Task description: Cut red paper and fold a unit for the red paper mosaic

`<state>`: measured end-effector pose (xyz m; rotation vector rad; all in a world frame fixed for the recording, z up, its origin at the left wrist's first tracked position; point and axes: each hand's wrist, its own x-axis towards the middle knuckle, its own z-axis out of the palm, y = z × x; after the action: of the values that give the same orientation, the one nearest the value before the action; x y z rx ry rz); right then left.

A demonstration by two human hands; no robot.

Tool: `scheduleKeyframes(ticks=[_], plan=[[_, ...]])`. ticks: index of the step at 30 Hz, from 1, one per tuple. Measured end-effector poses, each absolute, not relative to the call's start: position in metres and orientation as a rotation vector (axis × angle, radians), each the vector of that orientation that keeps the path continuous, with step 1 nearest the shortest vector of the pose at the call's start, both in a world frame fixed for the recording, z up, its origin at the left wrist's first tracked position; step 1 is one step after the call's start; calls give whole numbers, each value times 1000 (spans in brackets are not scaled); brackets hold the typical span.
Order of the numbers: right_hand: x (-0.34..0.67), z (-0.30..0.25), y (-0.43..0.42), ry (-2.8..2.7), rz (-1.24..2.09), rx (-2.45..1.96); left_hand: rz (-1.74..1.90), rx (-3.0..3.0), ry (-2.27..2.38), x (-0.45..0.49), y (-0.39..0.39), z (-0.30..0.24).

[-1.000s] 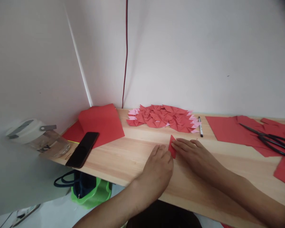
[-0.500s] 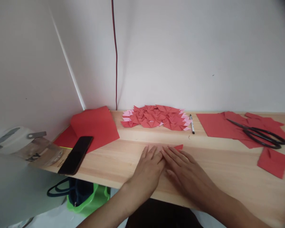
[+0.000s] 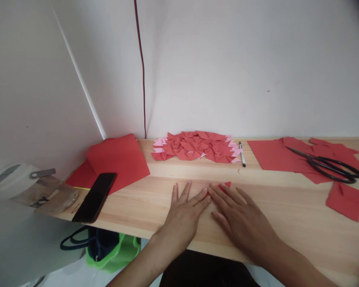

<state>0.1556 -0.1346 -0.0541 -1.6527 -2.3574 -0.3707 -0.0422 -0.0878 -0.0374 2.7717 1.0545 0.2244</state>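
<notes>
A small folded piece of red paper [image 3: 226, 185] lies on the wooden table, mostly covered by my fingers; a pointed corner shows beyond them. My left hand [image 3: 185, 215] rests palm down with its fingers spread, the thumb-side fingertips at the paper's left end. Flat over the paper, my right hand [image 3: 242, 215] presses with stretched fingers, its fingertips meeting those of the left. Behind them, against the wall, lie rows of folded red and pink paper pieces [image 3: 196, 146].
A black-and-white pen [image 3: 242, 154] lies right of the folded pieces. Black-handled scissors [image 3: 332, 165] rest on red sheets [image 3: 269, 155]. To the left are larger red paper [image 3: 122, 159], a phone [image 3: 94, 198] and a clear bottle [image 3: 55, 195]. Below the table edge is a green container [image 3: 119, 255].
My left hand's fingers have spread apart and its outer fingers have shifted left, off the paper. My right hand stays over the paper, its fingers slightly more spread. The view has shifted slightly.
</notes>
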Motion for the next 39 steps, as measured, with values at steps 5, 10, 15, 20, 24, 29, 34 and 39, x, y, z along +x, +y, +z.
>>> scheduleKeyframes(ticks=[5,10,15,20,24,29,34,39], plan=[[181,-57,-137,-2309,-469,-1730,228,2690,1038,-44,-86,-39],[178,-47,-136,-2238,-596,-1739,201,2646,1001,-44,-82,-40],[144,-44,-136,-2437,-449,-1591,238,2668,980,-44,-81,-40],[140,-54,-136,-2372,-377,-1705,207,2740,987,-44,-81,-45],[142,-54,-137,-2361,-352,-1728,249,2835,1027,-45,-87,-46],[140,-54,-137,-2343,-380,-1705,259,2920,1050,-46,-93,-44],[147,-52,-136,-2350,-392,-1659,225,2944,1050,-43,-91,-41],[153,-53,-136,-2357,-389,-1639,229,2966,1067,-42,-92,-42]])
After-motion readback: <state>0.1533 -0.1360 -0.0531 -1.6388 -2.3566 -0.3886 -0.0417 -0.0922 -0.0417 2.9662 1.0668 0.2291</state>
